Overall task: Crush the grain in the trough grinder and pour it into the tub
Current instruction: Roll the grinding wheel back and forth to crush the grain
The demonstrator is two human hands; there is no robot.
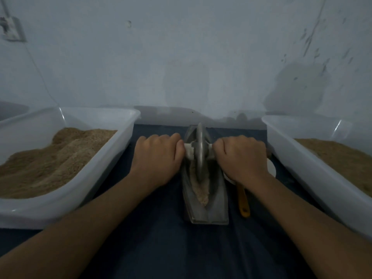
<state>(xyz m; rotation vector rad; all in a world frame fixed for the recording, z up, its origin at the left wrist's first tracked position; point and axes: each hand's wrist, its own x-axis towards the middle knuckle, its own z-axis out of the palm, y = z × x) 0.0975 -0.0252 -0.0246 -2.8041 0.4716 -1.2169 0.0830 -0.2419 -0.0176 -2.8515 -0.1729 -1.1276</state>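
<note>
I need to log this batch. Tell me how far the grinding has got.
Done, apparently: both tubs, left tub and right tub, already hold brown meal. In hand: the left hand and right hand grip the wheel axle, rolling it in the trough over pale grain. Left: finishing this load and pouring it out.

The left tub [66, 158] and right tub [314, 158] wall in the grinder [205, 198]. A spoon [243, 200] lies in the right gap. The dark cloth [171, 248] in front lies open.

A dark blue cloth [161, 248] carries two white tubs [120, 141] [302, 158], the trough grinder [217, 202] and a yellow-handled scoop [242, 200]
</note>
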